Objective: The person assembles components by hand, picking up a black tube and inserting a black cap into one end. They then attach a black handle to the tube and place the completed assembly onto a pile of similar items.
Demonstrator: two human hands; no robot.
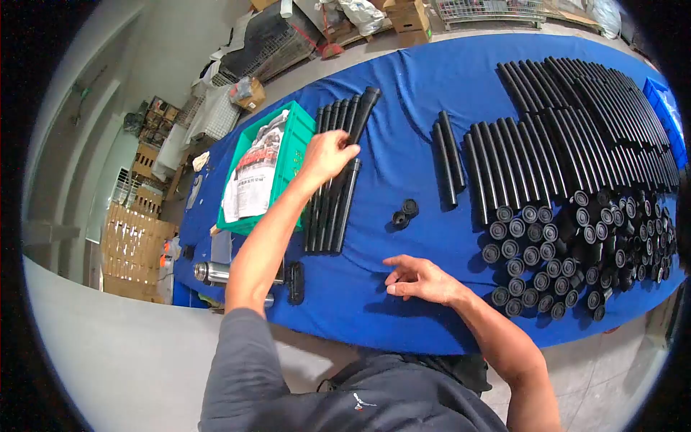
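Observation:
My left hand [330,155] is closed around a black tube [366,111], whose flared upper end slants out beyond the fingers. It is above a row of similar black tubes [332,216] lying side by side, and part of them is hidden under the hand. My right hand [425,279] hovers over the front of the blue cloth, fingers loosely bent and apart, with nothing visible in it. Between the hands lie two small round black caps [409,207]. Two loose black tubes [448,158] rest farther right.
A green crate [294,147] with printed paper stands beside the left row. Many black tubes [504,162] and a cluster of black caps [547,252] cover the right side. A metal flask [214,272] and a black oblong object [296,282] are near my left arm.

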